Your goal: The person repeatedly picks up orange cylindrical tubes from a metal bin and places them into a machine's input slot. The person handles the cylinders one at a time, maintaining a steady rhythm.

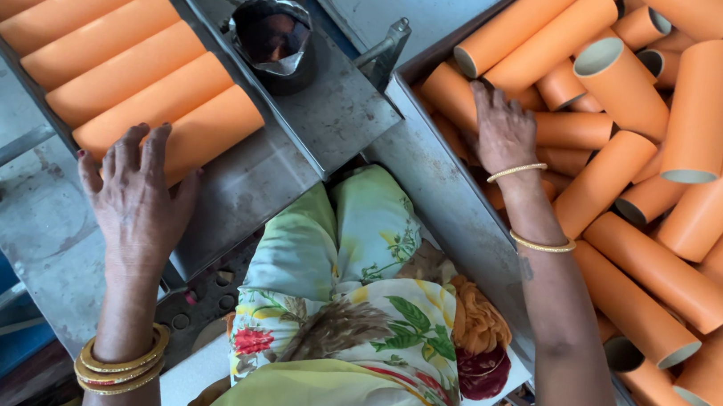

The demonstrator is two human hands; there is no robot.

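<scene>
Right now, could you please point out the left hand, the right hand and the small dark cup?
left hand (136,197), head view, on the back of the hand.
right hand (503,133), head view, on the back of the hand.
small dark cup (273,37), head view, on its foil-lined opening.

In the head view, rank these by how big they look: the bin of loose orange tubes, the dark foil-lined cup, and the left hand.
1. Bin of loose orange tubes, cut off by the frame.
2. Left hand.
3. Dark foil-lined cup.
Hand and cup look fairly close, and the hand may sit nearer the camera, so that order is unsure.
</scene>
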